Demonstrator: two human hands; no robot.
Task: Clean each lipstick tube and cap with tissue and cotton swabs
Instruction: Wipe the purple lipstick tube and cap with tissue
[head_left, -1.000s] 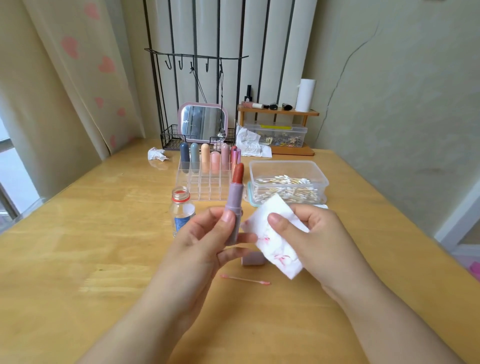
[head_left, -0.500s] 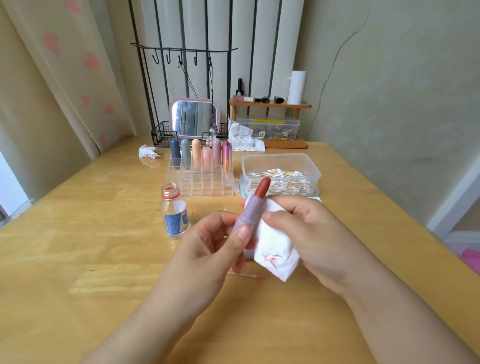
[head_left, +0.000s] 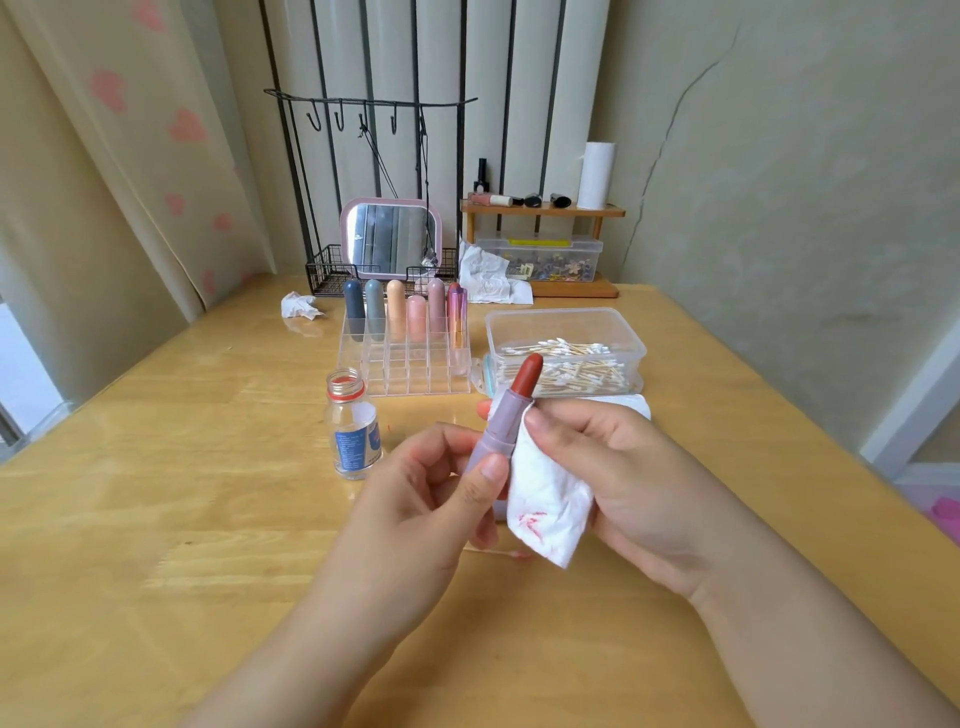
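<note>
At centre frame the left hand (head_left: 415, 499) gripped the lilac lipstick tube (head_left: 496, 434), now tipped to the right with its red bullet exposed. The right hand (head_left: 613, 467) had closed in and pinched the stained tissue (head_left: 545, 499) against the barrel — wiping had likely begun. A used cotton swab (head_left: 498, 554) lay on the table (head_left: 156, 519) below. Farther up, an open bottle (head_left: 353, 426) looked empty; the clear organizer (head_left: 405, 364) held six capped lipsticks, and the plastic box (head_left: 566, 327) held cotton swabs.
</note>
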